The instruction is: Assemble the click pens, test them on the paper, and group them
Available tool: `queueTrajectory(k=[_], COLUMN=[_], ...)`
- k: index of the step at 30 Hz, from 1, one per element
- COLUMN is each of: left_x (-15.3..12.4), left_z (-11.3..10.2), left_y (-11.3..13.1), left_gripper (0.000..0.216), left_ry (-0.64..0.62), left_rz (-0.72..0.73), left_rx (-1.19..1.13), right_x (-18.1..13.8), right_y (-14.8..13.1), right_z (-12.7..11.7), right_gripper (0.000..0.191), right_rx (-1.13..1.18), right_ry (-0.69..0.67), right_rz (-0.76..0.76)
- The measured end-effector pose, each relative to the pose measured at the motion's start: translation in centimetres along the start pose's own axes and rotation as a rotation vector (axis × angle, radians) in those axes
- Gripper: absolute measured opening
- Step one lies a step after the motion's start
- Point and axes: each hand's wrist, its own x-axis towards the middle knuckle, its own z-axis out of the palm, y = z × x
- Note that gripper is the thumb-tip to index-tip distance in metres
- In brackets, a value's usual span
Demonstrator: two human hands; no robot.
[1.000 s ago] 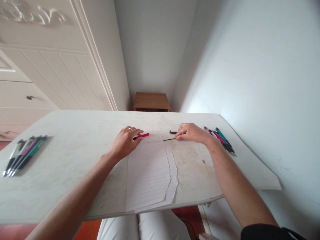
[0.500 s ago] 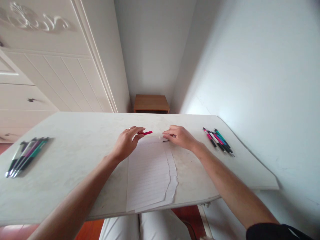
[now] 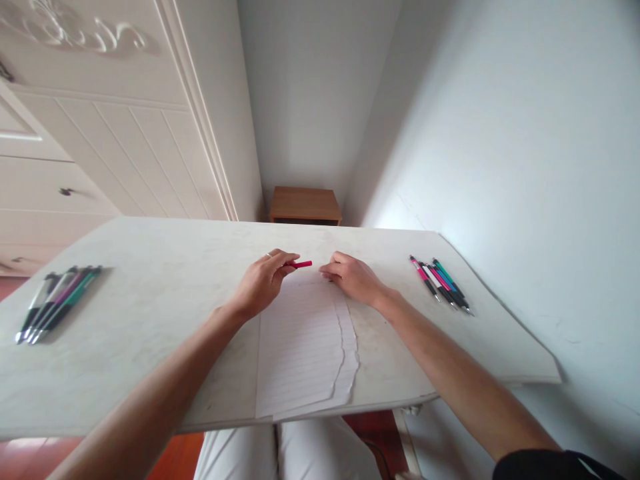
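My left hand (image 3: 262, 283) is above the far left edge of the lined paper (image 3: 299, 347), pinching a slim red pen-like stick (image 3: 303, 265). The stick's red end points right, and its other end is hidden by my fingers. Across a small gap, my right hand (image 3: 353, 277) has its thumb and fingers pressed together at the paper's top right corner. What they hold, if anything, is too small and covered to name. The paper lies in overlapping sheets with ragged, torn right edges.
Several pens (image 3: 59, 305) lie bunched on the left of the white table (image 3: 165, 267). More pens (image 3: 443, 283) in pink, white, blue and green lie on the right, near the wall (image 3: 530, 167). A wooden cabinet (image 3: 306, 202) stands beyond the far edge.
The view has shifted slightly. My right fingers have closed in over the paper's top corner, and a small pale piece with a dark line below them no longer shows. My left hand still grips the red stick.
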Motion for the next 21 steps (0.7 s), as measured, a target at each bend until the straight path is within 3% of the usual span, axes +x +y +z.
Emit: queueTrajectory(k=[10,16,21], left_x=[0.0,0.0,-0.2], left_z=[0.2,0.4,0.7], left_y=[0.6,-0.2,-0.4], left_gripper=[0.021,0.018,0.018], left_ry=[0.015,0.040,0.029], left_rz=[-0.048,-0.011,0.077], left_rx=[-0.178,-0.110,-0.048], right_x=[0.3,0.0,-0.2], right_y=[-0.7,-0.8,-0.4], right_z=[-0.2,-0.6,-0.5], right_gripper=[0.018,0.016,0.015], right_rx=[-0.043,0.100,0.158], right_ry=[0.001,0.236,0.255], right_rz=[-0.018,-0.048,-0.057])
